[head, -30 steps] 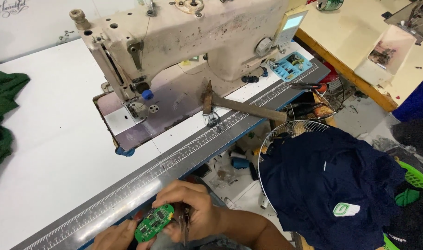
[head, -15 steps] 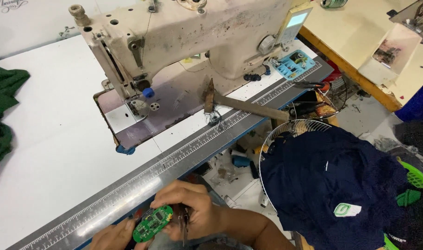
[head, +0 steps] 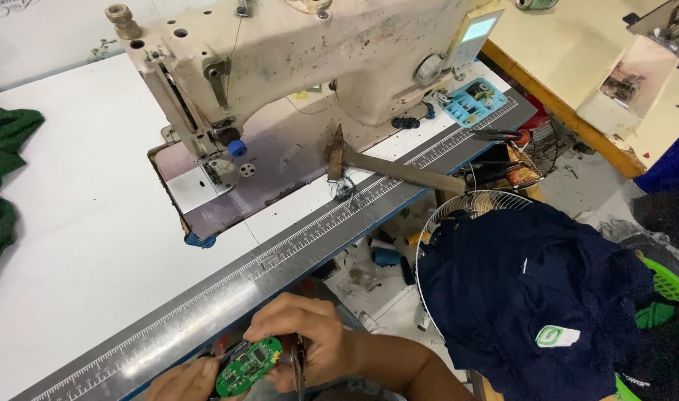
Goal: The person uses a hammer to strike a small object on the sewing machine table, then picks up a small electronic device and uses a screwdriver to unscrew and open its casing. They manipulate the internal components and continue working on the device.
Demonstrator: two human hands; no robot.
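Observation:
A small green circuit board (head: 248,365) is held below the front edge of the white sewing table (head: 94,245), between both hands. My left hand (head: 182,380) grips its lower left side at the bottom of the view. My right hand (head: 304,343) closes over its right side and also holds a thin dark metal tool (head: 299,367) that points down. A cream industrial sewing machine (head: 317,52) stands on the table beyond the hands.
A hammer (head: 388,167) lies on the table near the metal ruler strip (head: 280,256). Green cloth (head: 1,186) lies at the left. A light blue parts tray (head: 472,100) sits by the machine. Dark navy garments (head: 533,297) cover a wire fan guard (head: 477,204) at the right.
The hands and circuit board stay almost in place at the bottom; the view has shifted slightly.

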